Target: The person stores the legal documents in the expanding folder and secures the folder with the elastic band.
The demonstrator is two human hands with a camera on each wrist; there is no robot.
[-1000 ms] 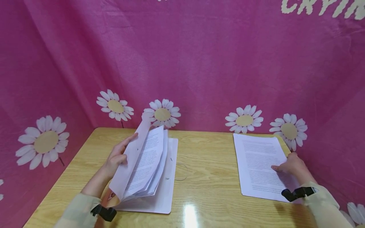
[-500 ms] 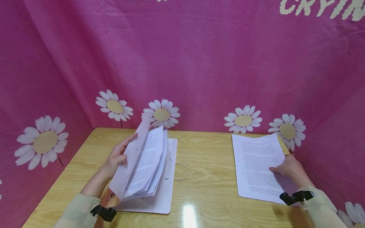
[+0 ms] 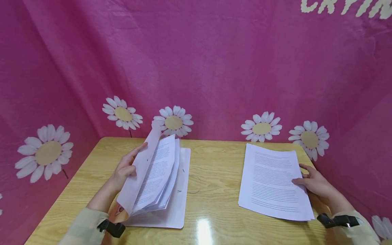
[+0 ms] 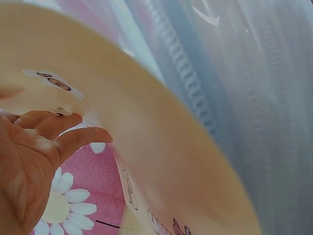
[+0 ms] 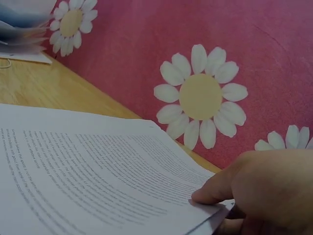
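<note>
My left hand [image 3: 124, 172] holds up the cover [image 3: 141, 170] of a ring folder [image 3: 183, 190] at the left of the table. The cover is white inside; its orange outer face [image 4: 161, 147] with small cartoon figures fills much of the left wrist view, fingertips at its edge. Printed sheets [image 3: 157, 173] stand tilted and fanned inside the folder. At the right, my right hand [image 3: 316, 183] pinches the right edge of a stack of printed paper [image 3: 272, 183], thumb on top and other fingers beneath. The stack bends slightly, as the right wrist view shows.
The wooden table [image 3: 217, 180] spans between folder and paper stack. A thin wire loop [image 3: 196, 183] sticks out beside the folder's right edge. A pink curtain [image 3: 214, 68] with daisies hangs behind the table and along its sides.
The paper stack has shifted left in my right hand, and its near right corner now shows. My right fingers have come into view past its edge. The left hand and folder stay put.
</note>
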